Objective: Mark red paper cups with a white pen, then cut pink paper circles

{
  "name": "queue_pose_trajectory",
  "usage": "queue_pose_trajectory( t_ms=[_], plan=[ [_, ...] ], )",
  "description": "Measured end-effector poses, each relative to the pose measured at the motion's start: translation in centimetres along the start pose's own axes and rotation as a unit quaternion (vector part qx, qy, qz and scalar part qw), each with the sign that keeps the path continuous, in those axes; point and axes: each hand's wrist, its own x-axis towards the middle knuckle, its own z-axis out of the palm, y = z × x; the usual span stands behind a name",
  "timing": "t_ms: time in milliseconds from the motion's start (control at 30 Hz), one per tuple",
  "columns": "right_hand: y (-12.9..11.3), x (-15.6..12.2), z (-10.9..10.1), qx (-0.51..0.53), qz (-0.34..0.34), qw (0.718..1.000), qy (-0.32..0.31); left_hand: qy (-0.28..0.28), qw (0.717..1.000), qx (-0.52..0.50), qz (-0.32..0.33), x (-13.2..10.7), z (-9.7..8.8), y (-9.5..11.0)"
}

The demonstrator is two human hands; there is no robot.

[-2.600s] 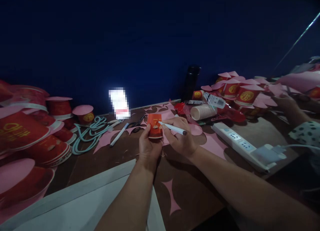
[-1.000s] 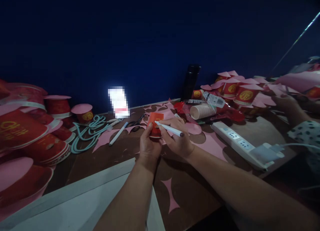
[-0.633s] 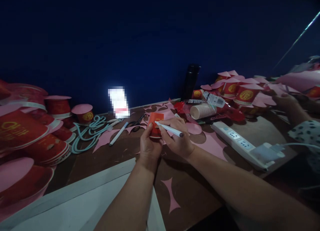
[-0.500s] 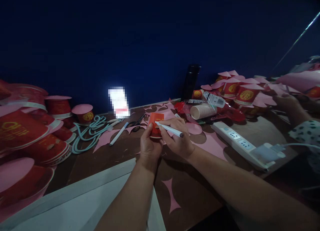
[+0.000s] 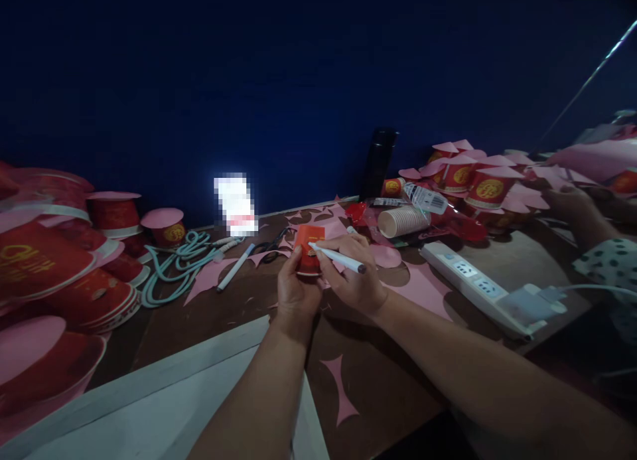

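Note:
My left hand is closed around the lower part of a red paper cup with gold print, holding it up over the table. A white marker with a dark end is pinched in my right hand. Its tip meets the front of the cup, or comes very close to it; a mark there is too small to make out. Left of the cup a second white marker lies on the brown table, near dark-handled scissors and pink paper scraps.
Red cups with pink paper discs are heaped at left, more at back right. A pale green cord, lit phone, black bottle, stacked cups and power strip surround my hands. Another person's hand is at right.
The view has shifted very slightly. Both hands keep their grip on the cup and the marker, with the tip still at the cup's front.

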Motion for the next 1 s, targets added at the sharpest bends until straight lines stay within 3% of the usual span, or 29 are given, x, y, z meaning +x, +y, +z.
queue_pose_trajectory(
  t_ms=[1000],
  plan=[
    [0.34, 0.01, -0.03, -0.006, -0.004, 1.000, 0.014, -0.011, 1.000, -0.013, 0.005, 0.38, -0.18, 0.38]
  ],
)
